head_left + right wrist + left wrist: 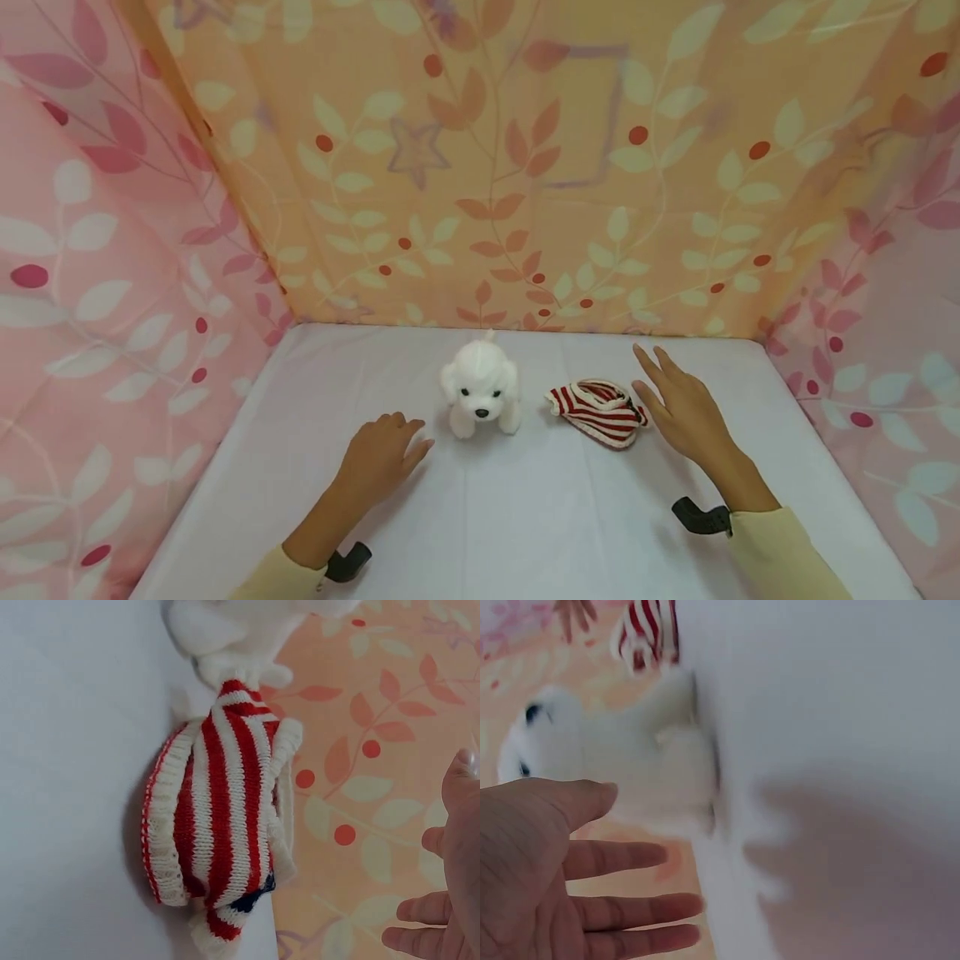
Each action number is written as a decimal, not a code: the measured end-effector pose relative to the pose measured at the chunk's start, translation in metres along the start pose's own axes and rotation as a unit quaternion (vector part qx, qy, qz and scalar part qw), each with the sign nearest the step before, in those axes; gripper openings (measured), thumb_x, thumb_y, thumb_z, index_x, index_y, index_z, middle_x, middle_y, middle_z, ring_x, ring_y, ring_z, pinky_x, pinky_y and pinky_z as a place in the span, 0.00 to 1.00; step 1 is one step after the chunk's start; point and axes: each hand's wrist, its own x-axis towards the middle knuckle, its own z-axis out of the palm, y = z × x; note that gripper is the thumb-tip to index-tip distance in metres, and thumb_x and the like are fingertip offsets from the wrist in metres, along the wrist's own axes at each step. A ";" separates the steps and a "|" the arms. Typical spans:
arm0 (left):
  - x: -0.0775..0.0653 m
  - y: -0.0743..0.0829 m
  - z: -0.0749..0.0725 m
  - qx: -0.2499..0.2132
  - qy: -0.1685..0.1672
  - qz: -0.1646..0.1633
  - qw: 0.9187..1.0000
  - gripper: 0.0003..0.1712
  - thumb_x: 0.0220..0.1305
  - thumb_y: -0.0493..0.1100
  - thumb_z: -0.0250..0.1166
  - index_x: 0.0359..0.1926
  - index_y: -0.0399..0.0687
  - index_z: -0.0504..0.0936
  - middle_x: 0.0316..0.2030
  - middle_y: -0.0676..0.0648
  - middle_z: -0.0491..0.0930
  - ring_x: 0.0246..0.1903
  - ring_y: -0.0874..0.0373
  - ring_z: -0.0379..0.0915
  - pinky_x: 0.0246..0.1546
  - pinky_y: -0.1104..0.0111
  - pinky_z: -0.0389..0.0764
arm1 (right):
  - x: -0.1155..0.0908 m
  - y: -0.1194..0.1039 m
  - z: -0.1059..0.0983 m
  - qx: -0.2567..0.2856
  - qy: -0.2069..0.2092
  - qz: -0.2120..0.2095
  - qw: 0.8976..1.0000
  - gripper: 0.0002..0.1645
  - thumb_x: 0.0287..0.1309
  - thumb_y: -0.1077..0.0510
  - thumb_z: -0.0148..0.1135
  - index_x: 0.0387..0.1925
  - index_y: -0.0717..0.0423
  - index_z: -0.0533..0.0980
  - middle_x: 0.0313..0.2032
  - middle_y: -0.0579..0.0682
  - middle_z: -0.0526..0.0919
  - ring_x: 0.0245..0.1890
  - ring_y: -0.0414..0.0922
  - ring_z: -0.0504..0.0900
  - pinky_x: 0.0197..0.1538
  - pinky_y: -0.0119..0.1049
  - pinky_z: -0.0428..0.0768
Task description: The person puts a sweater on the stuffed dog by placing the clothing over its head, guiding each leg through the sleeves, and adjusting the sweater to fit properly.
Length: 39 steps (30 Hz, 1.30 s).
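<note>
A white plush dog (pixel 481 387) stands on the white-covered table, facing the head camera. To its right lies a small knitted sweater (pixel 603 414) with red and white stripes; the right wrist view shows its ribbed hem and a dark blue patch on the sweater (pixel 221 810). My left hand (pixel 384 454) hovers to the left of the dog, fingers extended and holding nothing. In the left wrist view the thumb overlaps the dog (pixel 645 765), but contact cannot be told there. My right hand (pixel 686 412) is just right of the sweater, fingers spread, with nothing in it.
A white cloth (pixel 517 533) covers the table. Behind it hangs an orange leaf-patterned curtain (pixel 480 183), with pink patterned curtains at the left (pixel 112 292) and right. A black device sits on each wrist, below the sleeves' cuffs.
</note>
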 end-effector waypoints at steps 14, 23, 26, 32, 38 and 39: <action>0.004 0.082 0.003 -0.101 -0.051 0.060 0.992 0.16 0.69 0.54 0.65 0.52 0.55 0.86 0.46 0.53 0.85 0.43 0.57 0.82 0.39 0.61 0.82 | -0.018 -0.002 -0.004 0.041 -0.018 0.049 0.998 0.34 0.75 0.40 0.51 0.67 0.60 0.72 0.66 0.67 0.73 0.63 0.68 0.72 0.62 0.68 0.67; 0.033 0.120 0.015 -0.141 -0.060 0.093 0.984 0.17 0.72 0.56 0.62 0.56 0.58 0.84 0.47 0.57 0.84 0.45 0.64 0.81 0.41 0.69 0.81 | -0.016 0.001 -0.001 0.036 0.011 0.063 0.997 0.23 0.71 0.49 0.60 0.59 0.60 0.80 0.54 0.66 0.83 0.45 0.64 0.83 0.47 0.65 0.78; 0.042 0.127 0.020 -0.166 -0.071 0.097 0.979 0.18 0.73 0.55 0.61 0.58 0.57 0.84 0.48 0.56 0.84 0.46 0.64 0.80 0.42 0.70 0.80 | -0.016 0.002 0.001 0.032 0.012 0.061 0.998 0.22 0.70 0.50 0.62 0.57 0.59 0.81 0.51 0.65 0.84 0.42 0.63 0.83 0.45 0.64 0.79; 0.058 0.142 0.031 -0.211 -0.061 0.099 0.971 0.18 0.74 0.52 0.61 0.59 0.56 0.83 0.51 0.55 0.83 0.49 0.63 0.79 0.42 0.71 0.79 | -0.012 0.005 0.010 -0.004 0.009 0.046 0.999 0.22 0.68 0.50 0.64 0.55 0.60 0.82 0.45 0.63 0.87 0.35 0.57 0.84 0.37 0.59 0.81; 0.074 0.155 0.047 -0.226 -0.013 0.080 0.971 0.20 0.74 0.51 0.62 0.63 0.58 0.80 0.59 0.50 0.78 0.55 0.58 0.77 0.42 0.69 0.80 | -0.008 0.006 0.017 -0.003 0.007 0.055 0.998 0.21 0.67 0.50 0.64 0.53 0.60 0.82 0.42 0.62 0.87 0.35 0.57 0.84 0.35 0.57 0.81; 0.077 0.156 0.049 -0.231 -0.005 0.074 0.970 0.20 0.74 0.51 0.62 0.64 0.58 0.80 0.60 0.50 0.77 0.56 0.57 0.76 0.43 0.68 0.81 | -0.007 0.005 0.018 -0.001 0.009 0.058 0.998 0.20 0.68 0.50 0.64 0.53 0.60 0.83 0.41 0.61 0.87 0.35 0.56 0.84 0.34 0.56 0.80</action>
